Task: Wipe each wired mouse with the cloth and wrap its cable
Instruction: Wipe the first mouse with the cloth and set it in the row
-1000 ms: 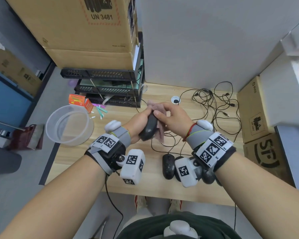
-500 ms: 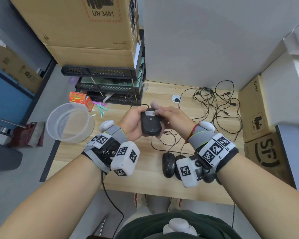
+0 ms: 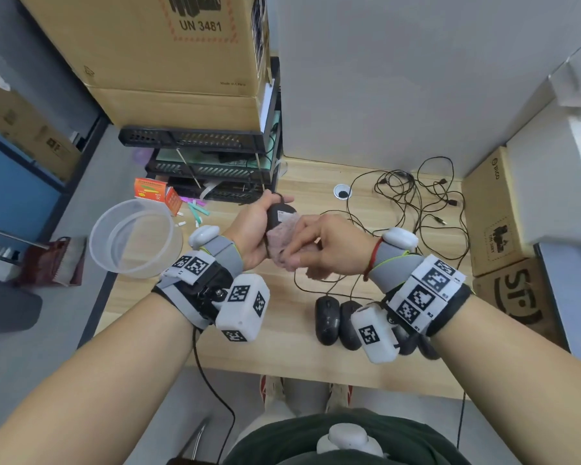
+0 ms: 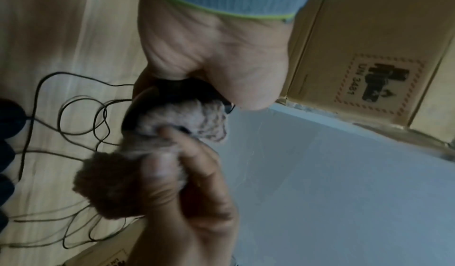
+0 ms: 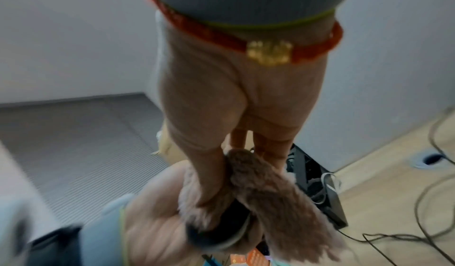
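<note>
Gripping the mouse (image 3: 277, 213) underside-up in my left hand (image 3: 252, 229) above the table (image 3: 282, 330), my right hand's (image 3: 329, 246) fingers (image 3: 296, 253) pinch the cloth (image 3: 279, 238), seemingly scrubbing its base.

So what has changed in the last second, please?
The left hand has turned the mouse underside up and moved it slightly away; the right hand now wipes that side with the cloth. Both grips stayed, and the mice on the table lie as before.
</note>
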Demonstrator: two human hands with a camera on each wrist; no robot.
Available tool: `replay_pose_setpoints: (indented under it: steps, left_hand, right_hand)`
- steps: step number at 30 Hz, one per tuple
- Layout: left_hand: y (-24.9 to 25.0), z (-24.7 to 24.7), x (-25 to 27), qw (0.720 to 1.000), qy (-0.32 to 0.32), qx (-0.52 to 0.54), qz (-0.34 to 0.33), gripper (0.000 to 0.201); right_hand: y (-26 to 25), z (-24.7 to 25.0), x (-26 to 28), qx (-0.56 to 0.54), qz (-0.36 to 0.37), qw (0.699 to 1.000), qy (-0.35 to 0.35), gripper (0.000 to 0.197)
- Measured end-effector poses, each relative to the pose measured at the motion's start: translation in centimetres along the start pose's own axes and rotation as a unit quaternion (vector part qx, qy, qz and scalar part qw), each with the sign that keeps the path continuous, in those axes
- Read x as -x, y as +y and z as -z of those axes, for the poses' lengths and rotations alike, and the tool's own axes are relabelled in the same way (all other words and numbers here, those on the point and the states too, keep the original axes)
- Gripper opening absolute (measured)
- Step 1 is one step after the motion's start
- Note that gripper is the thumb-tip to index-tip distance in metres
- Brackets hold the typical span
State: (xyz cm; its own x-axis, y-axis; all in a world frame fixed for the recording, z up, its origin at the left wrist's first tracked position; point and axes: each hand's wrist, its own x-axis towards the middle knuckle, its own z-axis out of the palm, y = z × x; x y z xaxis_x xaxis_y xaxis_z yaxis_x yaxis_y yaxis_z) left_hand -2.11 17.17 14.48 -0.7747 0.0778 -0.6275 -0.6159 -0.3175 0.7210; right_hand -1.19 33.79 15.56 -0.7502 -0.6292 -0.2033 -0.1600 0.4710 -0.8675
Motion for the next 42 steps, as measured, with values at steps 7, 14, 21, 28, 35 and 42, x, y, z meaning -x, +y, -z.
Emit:
replay_pose_setpoints:
  steps: [7, 14, 21, 28, 35, 42]
  left_hand:
    - [-0.9, -0.9, 0.1, 1.000, -0.004, -0.018, -0.019, 0.037]
    - [-0.9, -0.6, 0.4, 0.999, 0.011, -0.026, -0.033, 0.034]
    - [-0.8, -1.0, 0.5, 0.999, 0.028, 0.008, -0.038, 0.034]
    - [-0.9, -0.4, 0.6, 0.998, 0.044, -0.019, -0.040, 0.037]
    - [-0.7, -0.5, 0.5, 0.997, 0.053, -0.024, -0.045, 0.034]
    - [-0.6, -0.7, 0.8, 0.999, 0.021, 0.003, -0.037, 0.035]
  right_hand:
    - [0.1, 0.7, -0.8, -0.011, -0.014, 0.991, 0.129, 0.021]
    - [0.0, 0.9, -0.1, 0.031, -0.052, 0.998, 0.033, 0.013]
    - [-1.4, 0.4, 0.1, 0.005, -0.037, 0.998, 0.051, 0.021]
    - [-0.3, 1.9, -0.1, 0.049, -0.088, 0.992, 0.072, 0.021]
    - [-2.0, -0.3, 0.1, 0.062, -0.002, 0.998, 0.025, 0.016]
    - [-1.8, 1.4, -0.1, 0.043, -0.024, 0.994, 0.101, 0.007]
